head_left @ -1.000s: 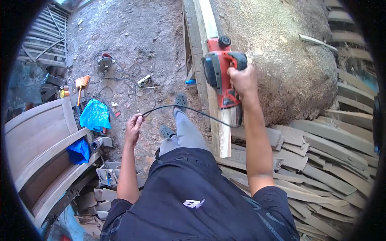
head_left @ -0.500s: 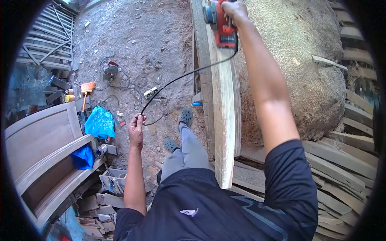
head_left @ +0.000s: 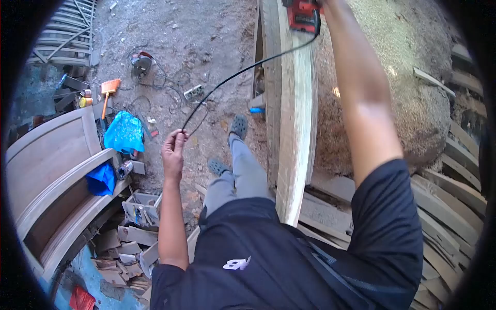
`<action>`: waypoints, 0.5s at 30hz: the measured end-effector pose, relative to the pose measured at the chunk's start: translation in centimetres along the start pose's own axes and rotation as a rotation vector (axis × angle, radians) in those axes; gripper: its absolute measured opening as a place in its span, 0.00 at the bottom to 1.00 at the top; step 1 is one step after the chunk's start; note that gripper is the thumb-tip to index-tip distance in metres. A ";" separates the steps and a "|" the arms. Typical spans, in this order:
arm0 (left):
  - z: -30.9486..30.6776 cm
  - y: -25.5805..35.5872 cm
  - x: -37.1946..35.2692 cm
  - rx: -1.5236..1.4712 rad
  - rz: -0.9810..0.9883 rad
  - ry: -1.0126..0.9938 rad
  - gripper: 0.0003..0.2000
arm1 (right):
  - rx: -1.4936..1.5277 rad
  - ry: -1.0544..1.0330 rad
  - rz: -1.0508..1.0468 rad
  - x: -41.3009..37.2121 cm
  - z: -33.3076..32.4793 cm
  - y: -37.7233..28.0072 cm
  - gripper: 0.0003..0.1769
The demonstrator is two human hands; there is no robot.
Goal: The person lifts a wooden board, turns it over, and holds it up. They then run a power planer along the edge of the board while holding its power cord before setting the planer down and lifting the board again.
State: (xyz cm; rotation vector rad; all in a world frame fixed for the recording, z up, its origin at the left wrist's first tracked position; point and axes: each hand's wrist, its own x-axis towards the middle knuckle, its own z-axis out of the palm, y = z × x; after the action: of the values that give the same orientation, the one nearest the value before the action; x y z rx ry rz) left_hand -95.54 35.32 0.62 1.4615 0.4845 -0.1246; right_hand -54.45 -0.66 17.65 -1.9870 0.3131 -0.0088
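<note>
My right hand [head_left: 329, 4] is at the top edge of the view, partly cut off, and closed on the handle of a red and black electric planer [head_left: 304, 16]. The planer sits on the far part of a long pale wooden plank [head_left: 294, 139]. From the planer's rear a black power cord [head_left: 235, 76] arcs down to the left. My left hand [head_left: 174, 147] pinches that cord between thumb and fingers, holding it off the ground, away from the plank. The planer's front end is out of view.
Wood shavings [head_left: 385, 103] lie heaped right of the plank. On the ground at left are a circular saw [head_left: 141, 63], a power strip [head_left: 194, 92], loose cords and an orange brush [head_left: 109, 87]. A wooden panelled frame [head_left: 57, 139] and a toolbox [head_left: 142, 209] stand nearer.
My right hand has pushed the planer farther along the plank, partly past the top edge. My left hand still pinches the cord. The whole view has shifted slightly.
</note>
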 end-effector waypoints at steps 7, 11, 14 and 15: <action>-5.8 -5.3 -5.2 -0.047 -0.056 0.039 0.10 | -0.142 0.054 0.048 -25.3 -4.8 5.4 0.14; -6.1 -6.1 -7.2 0.058 -0.108 -0.122 0.09 | -0.128 0.055 0.189 -41.1 -7.3 7.9 0.15; -4.7 -4.9 -8.5 0.204 -0.221 -0.405 0.09 | -0.204 0.070 0.177 -52.7 -9.0 9.1 0.16; -4.1 -4.3 -9.0 0.204 -0.214 -0.411 0.09 | -0.163 0.049 0.288 -56.5 -9.6 8.7 0.17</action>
State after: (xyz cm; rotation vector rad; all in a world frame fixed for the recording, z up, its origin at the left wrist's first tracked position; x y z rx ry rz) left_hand -106.21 36.87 0.01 1.5286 0.2944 -0.6476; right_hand -112.23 0.00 21.58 -2.0871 0.6474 0.1560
